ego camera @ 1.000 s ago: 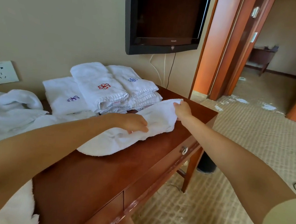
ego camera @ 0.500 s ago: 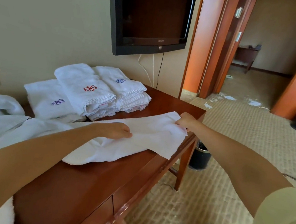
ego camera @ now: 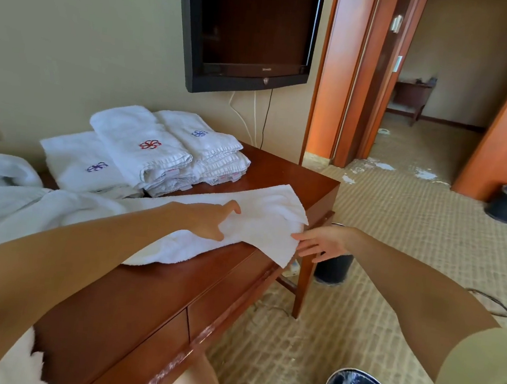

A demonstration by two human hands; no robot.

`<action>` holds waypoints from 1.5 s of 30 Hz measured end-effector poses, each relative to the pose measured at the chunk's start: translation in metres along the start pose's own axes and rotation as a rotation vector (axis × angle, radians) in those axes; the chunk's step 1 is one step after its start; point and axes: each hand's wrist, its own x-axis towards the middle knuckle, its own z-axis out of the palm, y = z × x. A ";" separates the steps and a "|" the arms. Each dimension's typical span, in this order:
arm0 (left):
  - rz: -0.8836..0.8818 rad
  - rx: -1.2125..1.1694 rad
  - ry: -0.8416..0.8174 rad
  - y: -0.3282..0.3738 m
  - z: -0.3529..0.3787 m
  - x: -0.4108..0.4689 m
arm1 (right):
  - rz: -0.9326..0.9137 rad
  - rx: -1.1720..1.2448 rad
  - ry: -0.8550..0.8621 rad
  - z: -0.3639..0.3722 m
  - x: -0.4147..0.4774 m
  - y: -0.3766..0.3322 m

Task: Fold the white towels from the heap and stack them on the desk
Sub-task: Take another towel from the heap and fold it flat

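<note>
Towel (ego camera: 262, 220), white, laid on counter (ego camera: 143, 299): right grip (ego camera: 321, 241) had released its corner, now spread; left grip (ego camera: 212, 222), spread, pressed it flat; fold pending.

No wording can be read. The television (ego camera: 252, 30) on the far wall carries a brand mark (ego camera: 267, 68) on its lower bezel, too small to make out. The folded towels (ego camera: 132, 152) on the bench (ego camera: 143, 299) bear stitched pinwheel emblems without letters: a red emblem (ego camera: 150, 144) and two blue-violet ones.
</note>
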 end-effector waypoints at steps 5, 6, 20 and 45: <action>0.041 0.034 0.052 0.007 -0.004 -0.007 | -0.005 0.026 0.033 0.009 -0.004 0.004; 0.050 0.051 0.059 0.007 -0.005 -0.007 | -0.008 0.030 0.045 0.010 -0.005 0.002; 0.044 0.083 0.192 0.000 -0.001 0.000 | 0.017 0.210 0.014 -0.005 -0.020 -0.018; 0.032 -0.185 0.383 -0.013 -0.012 0.030 | -0.097 0.471 0.144 -0.049 -0.055 -0.038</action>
